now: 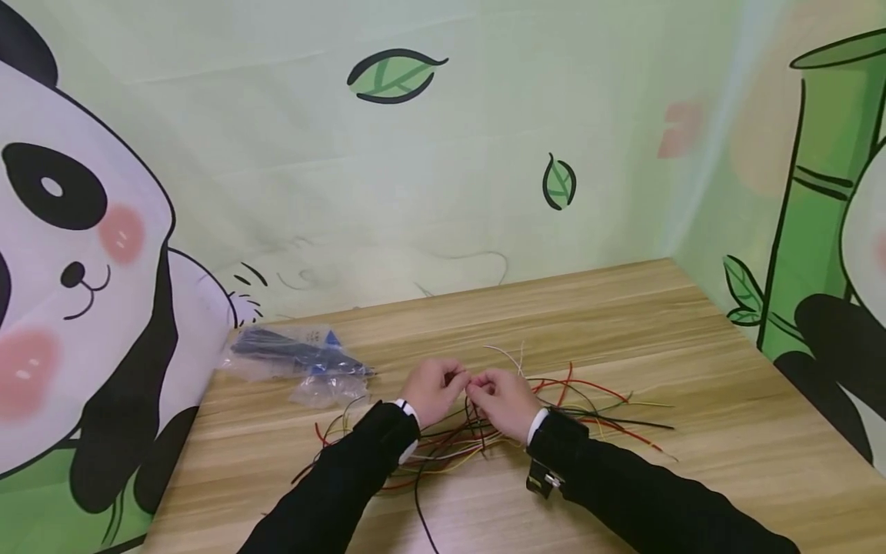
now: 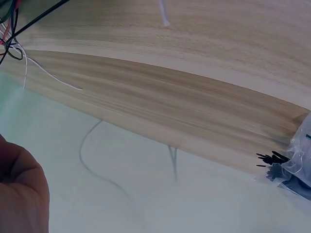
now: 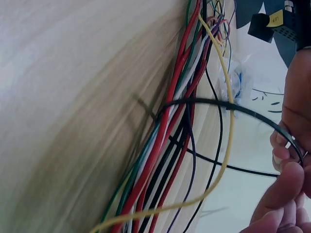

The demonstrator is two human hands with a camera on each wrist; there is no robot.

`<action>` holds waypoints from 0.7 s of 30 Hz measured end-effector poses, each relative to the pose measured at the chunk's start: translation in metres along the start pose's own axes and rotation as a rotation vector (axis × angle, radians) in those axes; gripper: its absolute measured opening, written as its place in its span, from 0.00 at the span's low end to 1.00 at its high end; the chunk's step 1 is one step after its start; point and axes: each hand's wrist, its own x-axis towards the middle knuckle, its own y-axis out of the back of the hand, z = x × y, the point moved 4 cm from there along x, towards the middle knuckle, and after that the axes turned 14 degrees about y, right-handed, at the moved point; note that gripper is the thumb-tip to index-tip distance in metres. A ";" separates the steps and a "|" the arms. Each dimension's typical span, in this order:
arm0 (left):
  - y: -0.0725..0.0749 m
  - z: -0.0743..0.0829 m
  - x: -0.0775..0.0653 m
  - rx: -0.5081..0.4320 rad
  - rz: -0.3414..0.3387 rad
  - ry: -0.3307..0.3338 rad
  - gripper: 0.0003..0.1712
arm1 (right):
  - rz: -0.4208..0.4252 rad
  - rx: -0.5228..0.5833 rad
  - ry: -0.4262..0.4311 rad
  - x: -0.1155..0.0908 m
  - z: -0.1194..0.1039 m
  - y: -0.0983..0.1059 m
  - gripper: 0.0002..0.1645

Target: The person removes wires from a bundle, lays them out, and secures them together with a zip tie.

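Observation:
A bundle of long wires (image 1: 453, 445) in red, black, white, green and yellow lies across the table under both hands. A thin black cable tie (image 3: 209, 101) bends around the bundle and rises to the fingertips in the right wrist view. My left hand (image 1: 434, 392) pinches at the tie's end, its fingertips meeting those of my right hand (image 1: 508, 403) just above the wires. The right thumb and forefinger pinch the tie as well; the fingers hide where its ends come together. In the left wrist view, only part of the left hand (image 2: 22, 189) shows.
A clear plastic bag (image 1: 294, 354) with dark ties inside lies at the back left of the wooden table (image 1: 609, 308). Loose wire ends spread out on both sides. A printed panda backdrop (image 1: 484, 254) stands behind the table.

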 end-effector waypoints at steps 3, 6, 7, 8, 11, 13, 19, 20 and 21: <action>0.001 0.000 0.000 0.023 0.007 -0.005 0.10 | -0.035 -0.016 0.014 0.001 0.001 0.001 0.07; 0.004 0.000 0.002 0.026 0.019 0.019 0.10 | -0.091 -0.062 0.062 0.001 0.000 0.001 0.07; 0.006 -0.001 0.002 0.023 0.026 0.035 0.11 | -0.112 -0.083 0.084 0.001 0.000 0.001 0.07; 0.009 -0.001 0.003 0.010 0.030 0.053 0.11 | -0.132 -0.103 0.105 0.000 -0.001 0.001 0.07; 0.016 0.000 0.006 -0.012 0.058 0.069 0.12 | -0.175 -0.162 0.155 -0.001 -0.003 0.000 0.07; 0.019 0.002 0.008 -0.024 0.065 0.070 0.12 | -0.192 -0.206 0.175 -0.003 -0.003 0.000 0.07; 0.030 0.006 0.016 -0.035 0.131 0.060 0.12 | -0.262 -0.381 0.236 -0.008 -0.002 -0.005 0.10; 0.032 0.007 0.017 -0.035 0.146 0.057 0.12 | -0.268 -0.405 0.250 -0.010 -0.001 -0.005 0.10; 0.034 0.007 0.019 -0.033 0.157 0.057 0.12 | -0.274 -0.422 0.261 -0.011 -0.001 -0.006 0.10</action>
